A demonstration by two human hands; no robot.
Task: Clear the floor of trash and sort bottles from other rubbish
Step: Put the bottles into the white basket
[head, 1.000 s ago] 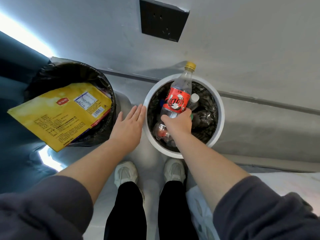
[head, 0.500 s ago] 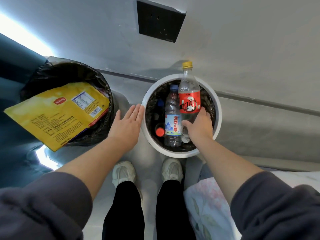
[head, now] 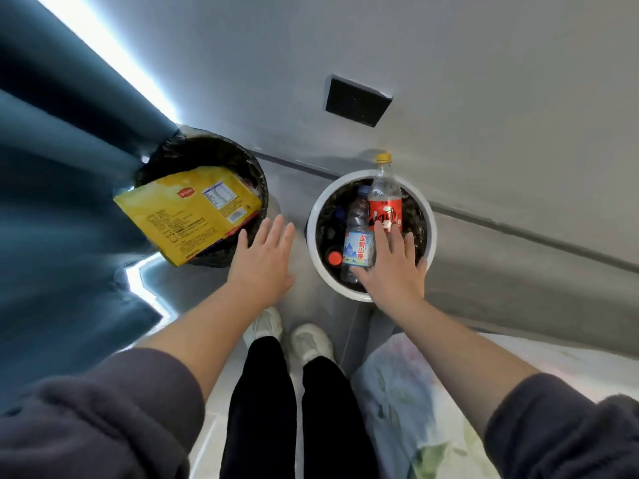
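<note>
Farthest left hangs a teal curtain [head: 52, 202], and against it stands a black-lined bin [head: 254, 174] with one yellow packet [head: 186, 216] lying flat across its mouth and sticking out over the near rim. The left hand [head: 262, 264] hovers between the two bins with its fingers straight and together, holding nothing. Next comes the white bin [head: 313, 243], where the bottles are. Two show plainly: a water bottle [head: 359, 236] with a blue label and, touching it on the right, a soda bottle [head: 385, 198] with a red label and a yellow cap. Both lie with their long axes pointing away from the person, caps toward the wall, and the soda bottle's neck pokes past the far rim. A red cap [head: 334, 258] and a blue cap [head: 340, 211] suggest more bottles underneath, though how many cannot be told. The right hand [head: 394, 271] is spread flat over the near ends of the two bottles, gripping nothing. Whether it presses on them or only hovers is unclear. It is by far the nearer hand for any push or pull.
</note>
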